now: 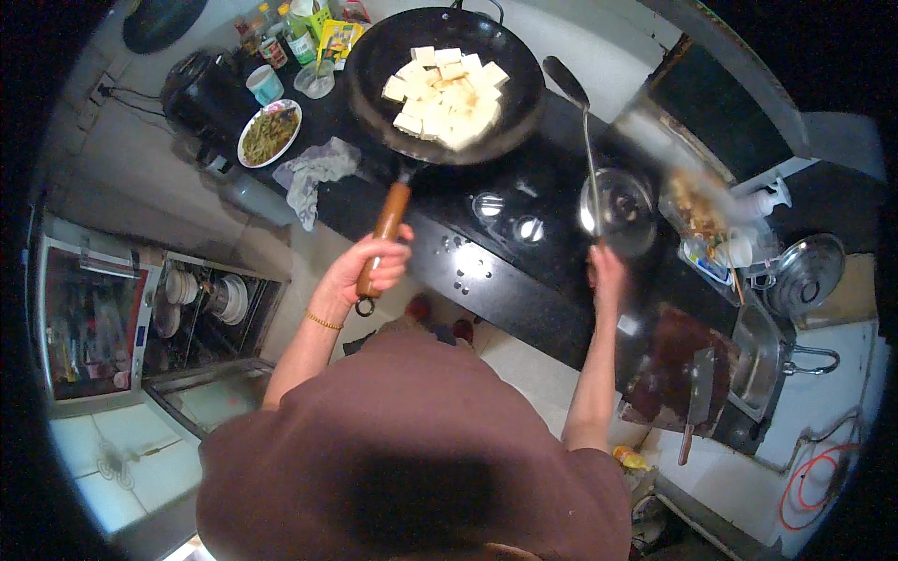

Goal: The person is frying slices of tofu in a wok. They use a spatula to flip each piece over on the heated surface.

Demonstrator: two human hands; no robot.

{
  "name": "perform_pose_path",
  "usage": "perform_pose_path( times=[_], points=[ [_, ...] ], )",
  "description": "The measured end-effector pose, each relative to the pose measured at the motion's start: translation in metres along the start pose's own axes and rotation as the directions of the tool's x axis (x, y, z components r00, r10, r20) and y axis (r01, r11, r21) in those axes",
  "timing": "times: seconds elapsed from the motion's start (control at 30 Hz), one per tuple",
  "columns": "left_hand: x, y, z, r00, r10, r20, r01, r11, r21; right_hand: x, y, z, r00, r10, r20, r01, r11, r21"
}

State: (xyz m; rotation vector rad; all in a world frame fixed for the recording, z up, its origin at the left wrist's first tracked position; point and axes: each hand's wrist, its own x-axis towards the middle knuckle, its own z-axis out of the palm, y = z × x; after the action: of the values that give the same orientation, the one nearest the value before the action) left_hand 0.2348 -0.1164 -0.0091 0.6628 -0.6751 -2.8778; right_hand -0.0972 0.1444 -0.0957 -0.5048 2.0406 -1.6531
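My left hand (382, 262) is closed around the wooden handle (398, 204), fingers wrapped over it and knuckles turned toward the stove; that forearm slants up and rightward, a gold bracelet (325, 322) at its wrist. My right hand (606, 268), a little blurred, is wrapped around the lower end of a long wok spatula (588, 154), its forearm reaching almost straight forward. The handle runs out to the black wok (374, 126), where pale tofu cubes (444, 93) lie heaped. The spatula's dark head is just beyond the wok's right rim, apart from the tofu. Under its shaft, a round lid (625, 215) lies on the counter (552, 323).
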Motion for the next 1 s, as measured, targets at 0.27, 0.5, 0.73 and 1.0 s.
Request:
perform_pose_path(
  times=[0.27,0.5,0.73,1.0],
  points=[
    [-0.002,0.003,0.000,1.000,-0.014,0.018,0.013,0.998,0.054,-0.040,-0.137,-0.044,0.996,-0.046,0.081,0.075,0.912,-0.403],
    [0.000,-0.006,-0.008,1.000,0.019,0.000,-0.019,0.994,0.112,-0.096,-0.249,-0.014,0.941,-0.231,0.249,0.321,0.365,-0.874],
    [0.002,-0.005,-0.011,1.000,0.012,0.012,-0.013,0.999,0.047,-0.104,-0.261,0.012,0.919,-0.231,0.320,0.372,0.239,-0.897],
    [-0.001,-0.009,-0.014,0.999,0.034,-0.013,-0.033,0.997,0.072,-0.099,-0.266,0.029,0.906,-0.235,0.353,0.398,0.182,-0.899]
  ],
)
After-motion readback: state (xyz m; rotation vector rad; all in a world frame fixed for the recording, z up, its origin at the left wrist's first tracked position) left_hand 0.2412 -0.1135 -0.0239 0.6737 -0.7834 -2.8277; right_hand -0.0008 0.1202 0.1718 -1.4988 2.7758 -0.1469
